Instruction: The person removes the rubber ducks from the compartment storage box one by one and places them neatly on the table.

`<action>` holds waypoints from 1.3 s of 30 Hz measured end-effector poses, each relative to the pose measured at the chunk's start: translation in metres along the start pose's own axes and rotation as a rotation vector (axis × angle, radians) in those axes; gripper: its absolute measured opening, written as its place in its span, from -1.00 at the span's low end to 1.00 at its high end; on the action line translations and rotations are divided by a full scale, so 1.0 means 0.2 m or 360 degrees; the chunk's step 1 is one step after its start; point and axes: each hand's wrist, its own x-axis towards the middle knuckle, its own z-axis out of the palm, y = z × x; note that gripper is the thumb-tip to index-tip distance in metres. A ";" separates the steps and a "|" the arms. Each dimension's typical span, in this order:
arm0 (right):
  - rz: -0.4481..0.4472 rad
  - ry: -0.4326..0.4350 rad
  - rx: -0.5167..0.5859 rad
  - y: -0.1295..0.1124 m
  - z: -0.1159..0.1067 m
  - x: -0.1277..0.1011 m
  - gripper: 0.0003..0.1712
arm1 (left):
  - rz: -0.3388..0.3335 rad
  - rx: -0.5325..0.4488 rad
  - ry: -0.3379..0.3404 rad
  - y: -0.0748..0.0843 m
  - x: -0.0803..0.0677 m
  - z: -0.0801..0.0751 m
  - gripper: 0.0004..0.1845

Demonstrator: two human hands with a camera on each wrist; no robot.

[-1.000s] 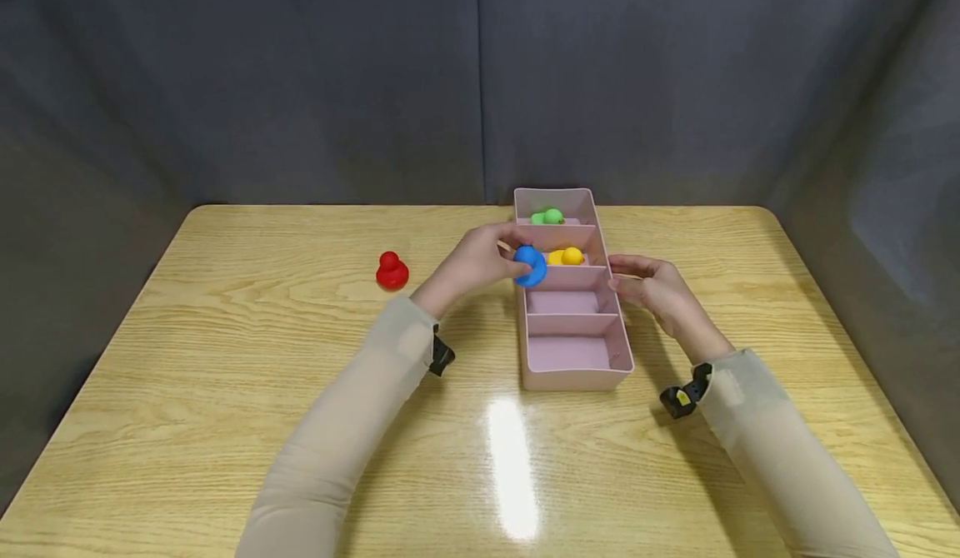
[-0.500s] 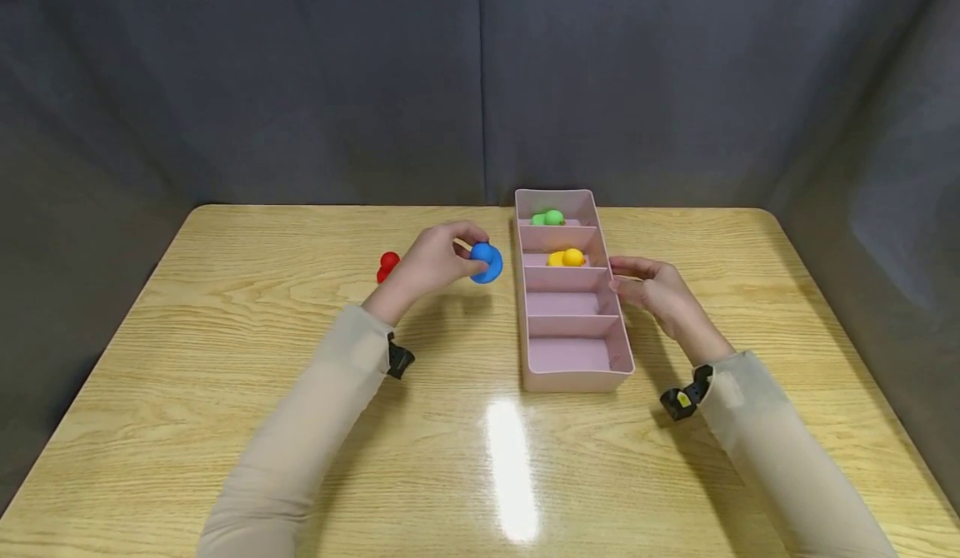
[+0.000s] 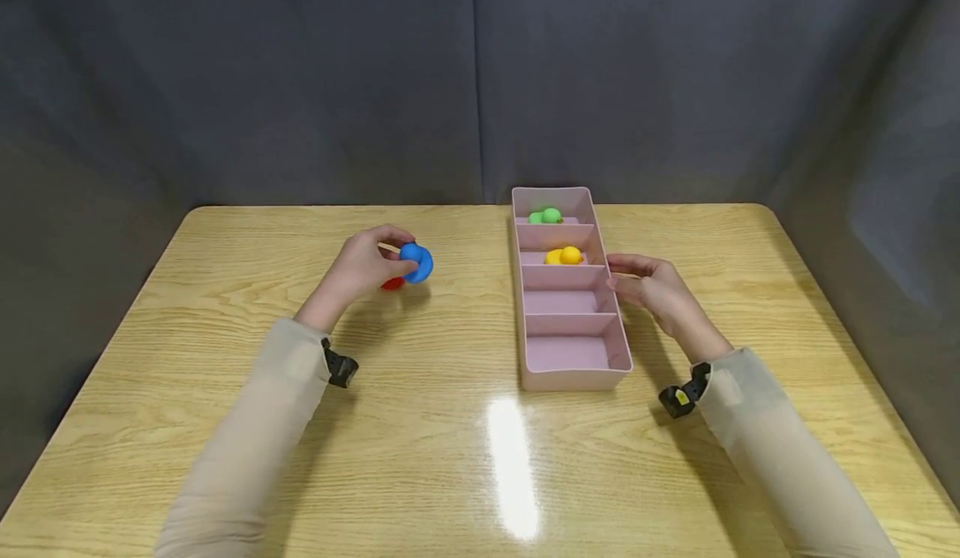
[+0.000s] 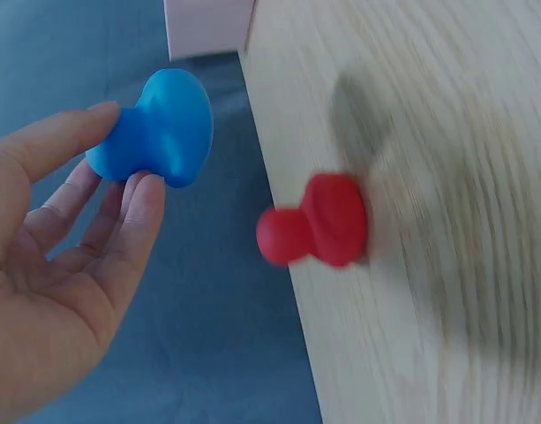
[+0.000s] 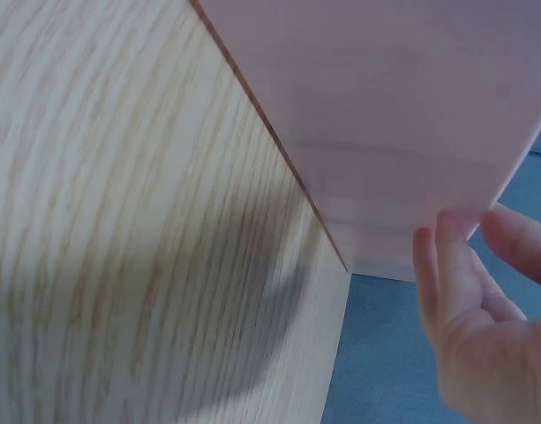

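Note:
My left hand [image 3: 399, 260] pinches a blue knob-shaped piece [image 3: 417, 263] between thumb and fingers, just above the table and well left of the tray. In the left wrist view the blue piece [image 4: 157, 129] is at my fingertips [image 4: 143, 189]. A red piece [image 4: 319, 221] stands on the wood right beside it; in the head view the red piece [image 3: 392, 284] is mostly hidden behind my hand. A pink tray [image 3: 614, 325] has four compartments in a row. My right hand [image 3: 617, 273] rests its straight fingers [image 5: 454, 265] against the tray's right wall [image 5: 385, 115].
A green piece [image 3: 547, 216] lies in the tray's farthest compartment and a yellow piece [image 3: 565, 256] in the second. The two nearer compartments hold nothing. The wooden table [image 3: 225, 350] is backed by grey curtains on three sides.
My left hand has carried the blue piece leftward, from over the tray's left edge to just beside the red piece. The right hand and the tray have stayed put.

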 end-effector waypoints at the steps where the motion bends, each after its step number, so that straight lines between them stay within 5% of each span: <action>1: -0.0006 -0.0003 0.0004 0.00 0.00 0.00 -0.36 | -0.0016 -0.0001 0.0014 -0.02 0.00 -0.02 -0.55; 16: 0.0020 0.0007 -0.0013 0.00 -0.01 0.01 -0.36 | -0.0107 -0.0003 0.0239 -0.18 -0.06 -0.20 -0.49; 39: 0.0031 0.0018 0.0023 0.01 0.00 0.01 -0.37 | -0.0239 -0.0007 0.0219 -0.34 -0.02 -0.18 -0.48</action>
